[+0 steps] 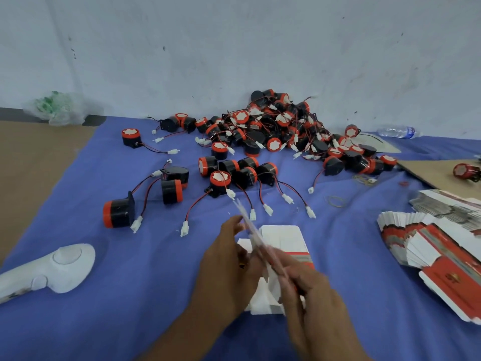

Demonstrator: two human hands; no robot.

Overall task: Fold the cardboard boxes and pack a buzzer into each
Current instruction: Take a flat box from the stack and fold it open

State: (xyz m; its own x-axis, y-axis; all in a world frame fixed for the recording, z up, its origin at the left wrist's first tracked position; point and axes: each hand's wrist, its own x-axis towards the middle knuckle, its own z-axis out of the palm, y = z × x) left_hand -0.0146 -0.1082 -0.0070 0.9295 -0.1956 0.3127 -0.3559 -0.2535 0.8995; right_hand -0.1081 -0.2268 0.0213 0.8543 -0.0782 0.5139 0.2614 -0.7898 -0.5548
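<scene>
Your left hand (229, 259) and right hand (312, 300) both pinch one flat box (256, 238), held up on its edge and blurry. Right under it a second flat box (283, 238) lies white side up on the blue cloth (130, 321). Past your hands sit loose buzzers (220, 178), then a big heap of buzzers (281, 126) by the wall (234, 48), too many to count. A fanned stack of flat boxes (429, 246) lies to your right. A plastic bag (62, 108) far left holds something green.
</scene>
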